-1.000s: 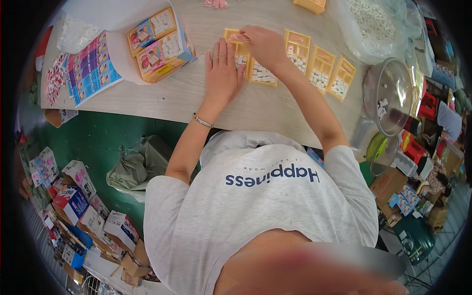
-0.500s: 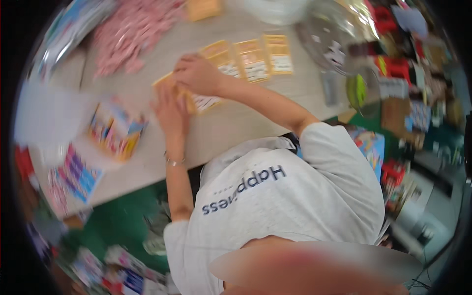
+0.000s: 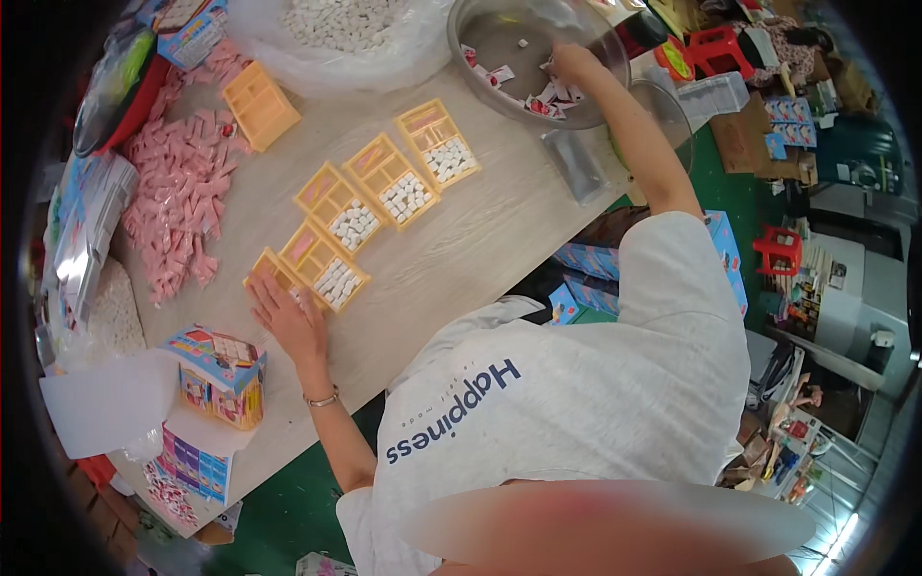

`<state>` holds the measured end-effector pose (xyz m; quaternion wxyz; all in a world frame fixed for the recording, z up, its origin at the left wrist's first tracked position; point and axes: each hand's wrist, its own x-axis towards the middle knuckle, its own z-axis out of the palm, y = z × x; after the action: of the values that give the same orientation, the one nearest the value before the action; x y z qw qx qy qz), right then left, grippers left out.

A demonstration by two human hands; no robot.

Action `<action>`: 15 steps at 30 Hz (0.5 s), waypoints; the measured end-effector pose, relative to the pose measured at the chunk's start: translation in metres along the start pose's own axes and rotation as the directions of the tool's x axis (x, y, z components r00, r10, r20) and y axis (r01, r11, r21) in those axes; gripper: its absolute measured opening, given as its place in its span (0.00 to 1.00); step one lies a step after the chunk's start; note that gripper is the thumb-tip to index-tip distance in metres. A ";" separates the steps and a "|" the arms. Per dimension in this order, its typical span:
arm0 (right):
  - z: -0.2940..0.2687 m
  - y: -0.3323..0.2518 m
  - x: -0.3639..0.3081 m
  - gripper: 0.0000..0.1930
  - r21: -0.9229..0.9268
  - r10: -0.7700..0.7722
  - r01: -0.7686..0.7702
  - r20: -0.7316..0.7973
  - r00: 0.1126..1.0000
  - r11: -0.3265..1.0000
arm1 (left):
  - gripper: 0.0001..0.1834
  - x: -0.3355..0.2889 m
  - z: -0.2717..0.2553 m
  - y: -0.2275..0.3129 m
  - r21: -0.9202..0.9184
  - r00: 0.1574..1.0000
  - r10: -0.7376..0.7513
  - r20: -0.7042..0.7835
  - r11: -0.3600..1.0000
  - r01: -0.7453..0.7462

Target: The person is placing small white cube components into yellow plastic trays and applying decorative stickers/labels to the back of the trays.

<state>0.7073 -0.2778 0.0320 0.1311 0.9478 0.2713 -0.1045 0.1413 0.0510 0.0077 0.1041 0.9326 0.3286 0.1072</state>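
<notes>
trays (image 3: 382, 173) are showing yellow, blocks (image 3: 405, 196) are showing white, sachets (image 3: 545, 108) are showing red and white, strips (image 3: 182, 182) are showing pink, shirt (image 3: 576, 365) is showing grey with dark blue lettering (image 3: 454, 413)

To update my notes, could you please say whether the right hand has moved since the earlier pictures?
Yes: against the row of yellow trays, the right hand has moved rightward, from the row's left end to the clear bowl.

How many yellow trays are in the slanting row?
5: one tray partly covered by the left hand, four trays running up and right toward the round basin; none seems fully hidden.
</notes>
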 end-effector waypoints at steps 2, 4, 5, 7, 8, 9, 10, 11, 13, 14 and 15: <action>0.000 -0.005 0.006 0.21 -0.031 -0.069 0.070 0.019 0.997 0.997 | 0.30 0.008 -0.008 0.012 -0.177 0.973 0.079 -0.217 0.977 -0.119; -0.025 -0.026 -0.010 0.20 0.064 -0.140 0.143 -0.053 0.989 0.988 | 0.29 0.023 -0.017 0.039 -0.231 0.963 0.097 -0.250 0.960 -0.156; -0.036 -0.031 -0.022 0.20 0.068 -0.142 0.146 -0.053 0.988 0.987 | 0.27 0.035 -0.023 0.060 -0.297 0.949 0.123 -0.291 0.931 -0.212; -0.059 -0.040 -0.050 0.14 0.344 -0.123 0.244 -0.337 0.933 0.907 | 0.21 0.060 -0.039 0.116 -0.601 0.972 0.114 -0.208 0.769 -0.218; -0.075 -0.056 -0.075 0.11 0.599 -0.185 0.345 -0.313 0.932 0.723 | 0.19 0.068 -0.037 0.142 -0.730 0.983 0.144 -0.117 0.658 -0.183; -0.085 -0.077 -0.102 0.09 0.797 -0.248 0.391 -0.307 0.919 0.461 | 0.18 0.074 -0.036 0.167 -0.836 0.981 0.189 -0.030 0.533 -0.129; -0.085 -0.097 -0.126 0.09 0.740 -0.357 0.580 -0.469 0.808 0.339 | 0.17 0.079 -0.041 0.198 -0.935 0.955 0.211 0.210 0.328 0.133; -0.084 -0.117 -0.149 0.10 0.647 -0.441 0.739 -0.616 0.652 0.188 | 0.16 0.083 -0.044 0.219 -0.906 0.863 0.275 0.423 0.118 0.407; -0.096 -0.143 -0.201 0.09 0.701 -0.541 0.693 -0.522 0.659 0.167 | 0.15 0.086 -0.022 0.224 -0.737 0.701 0.450 0.553 -0.128 0.663; -0.092 -0.140 -0.210 0.09 0.702 -0.536 0.692 -0.522 0.663 0.171 | 0.15 0.086 -0.012 0.226 -0.435 0.507 0.650 0.566 -0.287 0.854; -0.084 -0.137 -0.216 0.08 0.555 -0.541 0.803 -0.617 0.572 0.216 | 0.15 0.083 -0.006 0.227 -0.434 0.505 0.651 0.566 -0.285 0.855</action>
<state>0.4644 -0.2447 0.1429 -0.4085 0.6807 0.5963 -0.1193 0.3366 -0.0688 0.0847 0.9453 0.2587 0.1157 -0.1617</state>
